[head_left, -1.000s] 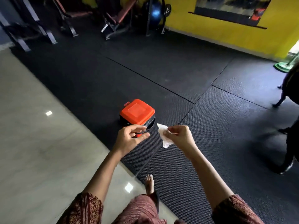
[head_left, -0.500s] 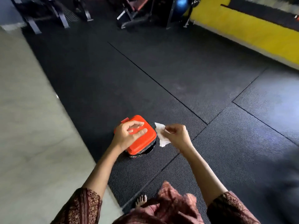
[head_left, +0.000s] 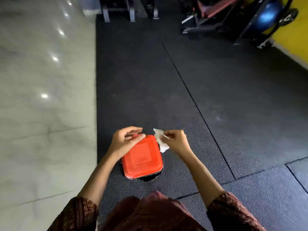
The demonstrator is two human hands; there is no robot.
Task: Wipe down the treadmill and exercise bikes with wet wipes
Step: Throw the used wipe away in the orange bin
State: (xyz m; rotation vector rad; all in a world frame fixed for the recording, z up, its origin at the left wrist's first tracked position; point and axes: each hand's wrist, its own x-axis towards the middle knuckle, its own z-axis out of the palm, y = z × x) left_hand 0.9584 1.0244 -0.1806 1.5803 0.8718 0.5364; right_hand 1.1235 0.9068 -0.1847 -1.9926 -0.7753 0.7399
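A wet-wipes box (head_left: 142, 158) with an orange lid sits on the black rubber floor just in front of me. My left hand (head_left: 125, 141) is over its far left corner with thumb and fingers curled; a bit of orange shows between them, and I cannot tell whether they grip the lid. My right hand (head_left: 175, 141) pinches a crumpled white wet wipe (head_left: 160, 140) just right of the box's far corner. No treadmill or exercise bike is clearly in view.
Black rubber matting (head_left: 216, 97) covers the floor ahead and right; pale polished tile (head_left: 41, 97) lies to the left. Weight benches and frames (head_left: 208, 15) stand at the far end, a blue exercise ball (head_left: 266, 17) sits by the yellow wall (head_left: 293, 34).
My view has tilted down and closer to the box. My left hand moved from lying on the lid to its far corner. My right hand keeps hold of the wipe.
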